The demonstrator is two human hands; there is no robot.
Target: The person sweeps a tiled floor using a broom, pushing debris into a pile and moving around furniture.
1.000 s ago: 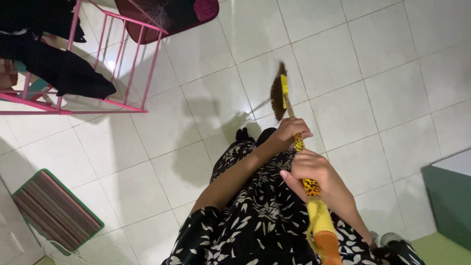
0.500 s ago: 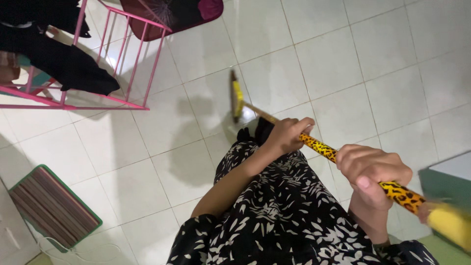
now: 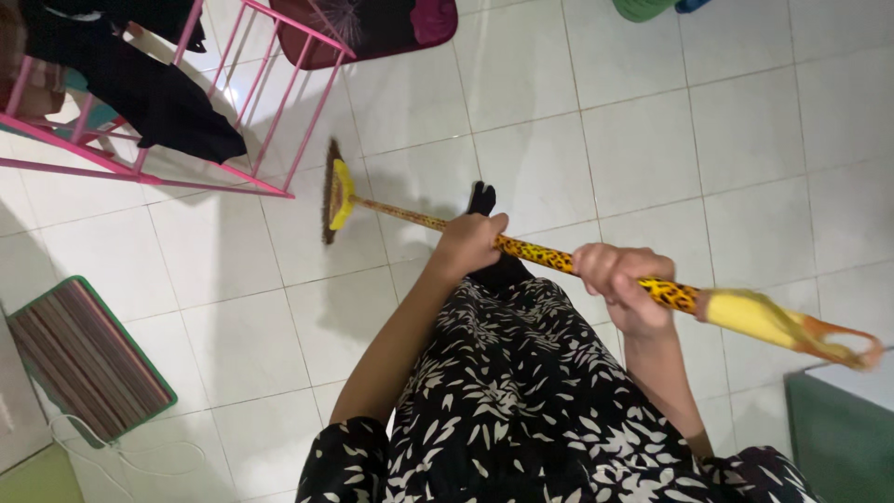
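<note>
I hold a broom with a leopard-patterned handle across my body, nearly level. My left hand grips the handle near its middle. My right hand grips it further back, just before the yellow end cap. The brown bristle head with a yellow collar rests on the white tiled floor, close to the foot of a pink drying rack. My black-and-white leaf-patterned dress fills the lower middle of the view.
Dark clothes hang on the pink rack at upper left. A striped mat and a white cable lie at lower left. A dark red mat lies at the top, and a green box stands at lower right.
The broom head has swept left across the tiles toward the pink rack. The handle has swung from pointing ahead to lying almost level, with my right hand moved out to the right.
</note>
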